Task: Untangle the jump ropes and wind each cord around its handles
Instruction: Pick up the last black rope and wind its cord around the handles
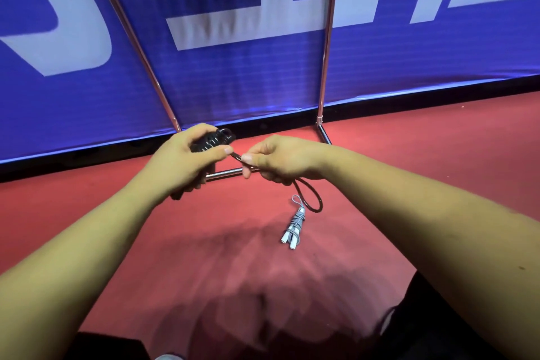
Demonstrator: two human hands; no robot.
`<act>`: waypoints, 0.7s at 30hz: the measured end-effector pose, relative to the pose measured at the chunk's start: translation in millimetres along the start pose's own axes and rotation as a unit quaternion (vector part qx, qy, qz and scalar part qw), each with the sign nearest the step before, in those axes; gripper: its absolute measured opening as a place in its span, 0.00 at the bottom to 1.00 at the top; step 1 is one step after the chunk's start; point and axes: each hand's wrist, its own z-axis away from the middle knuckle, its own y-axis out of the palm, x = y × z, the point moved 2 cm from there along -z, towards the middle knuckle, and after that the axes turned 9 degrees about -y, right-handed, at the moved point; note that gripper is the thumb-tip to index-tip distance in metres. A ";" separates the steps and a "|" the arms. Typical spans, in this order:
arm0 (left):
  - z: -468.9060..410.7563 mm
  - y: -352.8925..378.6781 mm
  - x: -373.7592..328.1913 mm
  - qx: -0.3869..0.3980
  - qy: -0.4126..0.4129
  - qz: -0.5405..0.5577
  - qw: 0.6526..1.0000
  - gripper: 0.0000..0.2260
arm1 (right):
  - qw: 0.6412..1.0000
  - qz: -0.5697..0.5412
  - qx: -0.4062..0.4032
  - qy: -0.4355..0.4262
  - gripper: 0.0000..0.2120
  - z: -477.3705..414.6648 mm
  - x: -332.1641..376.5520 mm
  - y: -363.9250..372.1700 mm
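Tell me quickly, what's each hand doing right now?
Left hand: closed, gripping the black handles, cord already wound around them.
Right hand: closed, pinching the loose black cord.

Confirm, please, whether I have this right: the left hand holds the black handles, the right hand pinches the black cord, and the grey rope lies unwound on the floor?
Only one slip: in the head view the grey rope lies wound around its handles on the floor; the rest holds.
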 end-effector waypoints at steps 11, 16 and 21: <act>-11.6 11.5 19.8 0.045 0.079 -0.375 0.922 0.15 | 0.942 0.326 0.040 -0.075 0.07 1.2 29.9 11.9; 3.5 25.0 7.7 0.081 0.084 -0.335 0.935 0.18 | 0.945 0.306 -0.040 -0.107 0.09 2.4 36.3 -7.3; 17.7 30.0 -11.4 0.091 0.055 -0.152 0.983 0.16 | 0.983 0.118 -0.093 -0.106 0.14 12.0 34.1 -21.9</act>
